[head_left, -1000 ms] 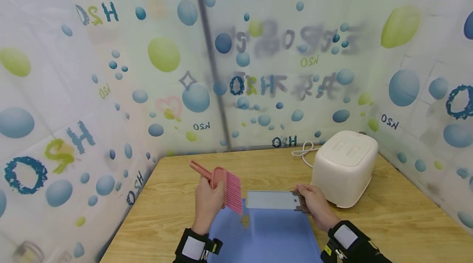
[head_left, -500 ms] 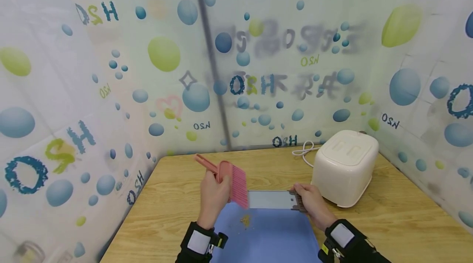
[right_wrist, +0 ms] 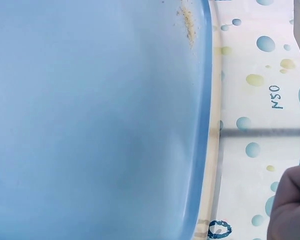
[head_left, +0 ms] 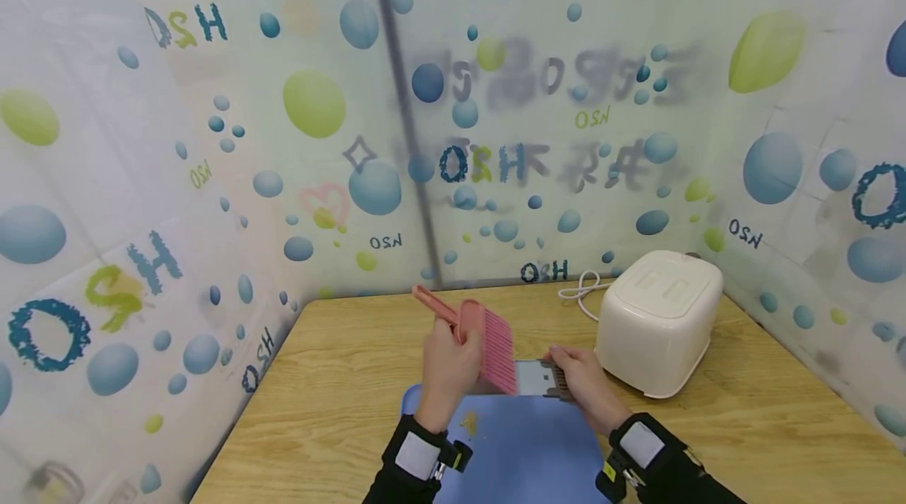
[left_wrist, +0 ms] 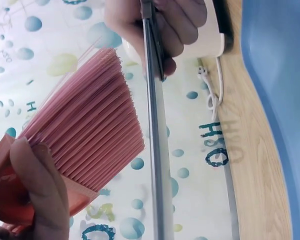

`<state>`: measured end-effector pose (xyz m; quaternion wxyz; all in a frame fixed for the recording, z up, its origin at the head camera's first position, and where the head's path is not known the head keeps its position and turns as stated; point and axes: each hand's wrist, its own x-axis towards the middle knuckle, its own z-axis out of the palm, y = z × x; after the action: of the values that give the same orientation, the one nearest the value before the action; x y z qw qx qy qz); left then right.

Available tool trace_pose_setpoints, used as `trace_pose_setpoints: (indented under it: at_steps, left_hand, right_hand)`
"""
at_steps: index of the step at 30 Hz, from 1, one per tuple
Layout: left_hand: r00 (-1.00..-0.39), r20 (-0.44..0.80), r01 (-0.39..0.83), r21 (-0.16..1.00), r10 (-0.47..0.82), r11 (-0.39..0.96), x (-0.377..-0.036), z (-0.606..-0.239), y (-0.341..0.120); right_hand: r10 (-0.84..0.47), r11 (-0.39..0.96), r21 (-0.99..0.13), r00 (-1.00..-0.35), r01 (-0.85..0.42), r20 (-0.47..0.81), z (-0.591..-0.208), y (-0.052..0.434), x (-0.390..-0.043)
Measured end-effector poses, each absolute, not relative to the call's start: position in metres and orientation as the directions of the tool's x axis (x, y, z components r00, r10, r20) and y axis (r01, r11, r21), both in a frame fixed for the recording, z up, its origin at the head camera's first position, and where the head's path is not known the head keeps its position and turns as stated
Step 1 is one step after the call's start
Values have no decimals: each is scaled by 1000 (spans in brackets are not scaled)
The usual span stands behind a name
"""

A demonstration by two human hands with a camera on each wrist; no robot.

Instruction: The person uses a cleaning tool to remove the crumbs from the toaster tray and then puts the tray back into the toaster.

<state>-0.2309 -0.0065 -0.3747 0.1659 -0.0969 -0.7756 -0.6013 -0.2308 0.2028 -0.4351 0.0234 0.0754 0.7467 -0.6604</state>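
Observation:
In the head view my left hand (head_left: 447,369) grips a pink brush (head_left: 490,348) by its base, the handle pointing up and left. Its bristles overlap a flat grey crumb tray (head_left: 531,378), hiding the tray's left part. My right hand (head_left: 586,384) pinches the brown end of that tray, above the far side of a blue tray (head_left: 538,449). Seen edge-on in the left wrist view, the crumb tray (left_wrist: 157,150) stands just beside the bristles (left_wrist: 92,130), with a narrow gap between. A small heap of crumbs (head_left: 470,423) lies on the blue tray.
A white toaster (head_left: 661,323) stands on the wooden table (head_left: 340,378), close to my right hand. Its white cord (head_left: 582,293) lies coiled behind it. Patterned curtains (head_left: 314,174) enclose the table at the back and sides.
My left hand has carried the brush to the right and slightly up, across the crumb tray's face. My right hand, with the crumb tray, has shifted slightly left.

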Motion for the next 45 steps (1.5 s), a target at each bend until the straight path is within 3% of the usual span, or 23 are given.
trace_pose_setpoints:
  at_steps: [22, 45]
  left_hand:
    - [-933, 360, 354, 907, 17, 228, -225, -378, 27]
    - [-944, 328, 314, 921, -26, 229, -225, -386, 20]
  right_hand:
    - [75, 61, -995, -994, 84, -79, -428, 192, -233]
    - [95, 108, -983, -986, 149, -139, -427, 200, -231]
